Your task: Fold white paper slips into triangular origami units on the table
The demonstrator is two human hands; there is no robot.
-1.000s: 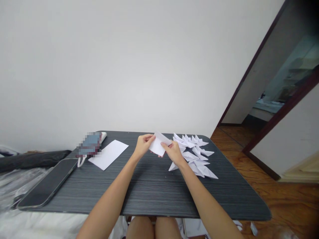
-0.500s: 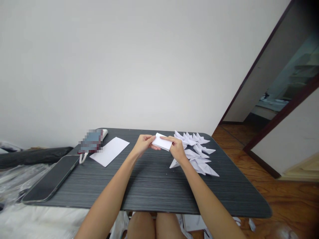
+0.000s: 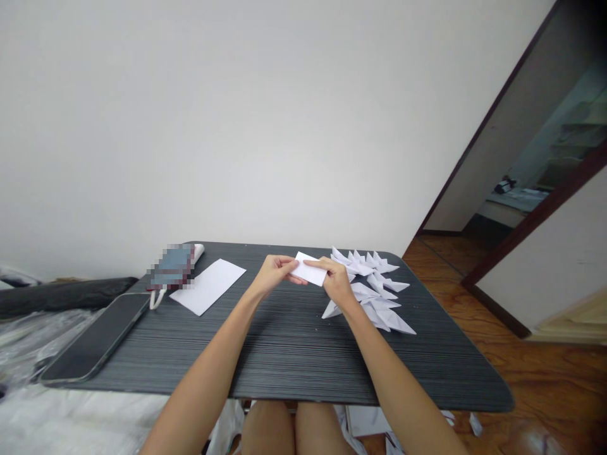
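Both hands hold one small folded white paper [image 3: 310, 272] above the far middle of the dark table [image 3: 284, 347]. My left hand [image 3: 275, 274] pinches its left edge with thumb and fingers. My right hand [image 3: 334, 280] pinches its right edge. The paper lies nearly flat, folded into a narrow rectangle. Just right of my right hand lies a spread of several pointed folded white paper pieces [image 3: 374, 291] on the table.
A flat white paper sheet [image 3: 207, 285] lies at the far left. Beside it is a blurred blue object [image 3: 173, 268] with a white cord. A dark phone [image 3: 97, 338] rests near the left edge. Paper scraps lie on the wooden floor [image 3: 545, 379] at right.
The paper was held tilted up and wider a second ago; it is now folded narrower and held flatter between both hands. The hands stayed in about the same place.
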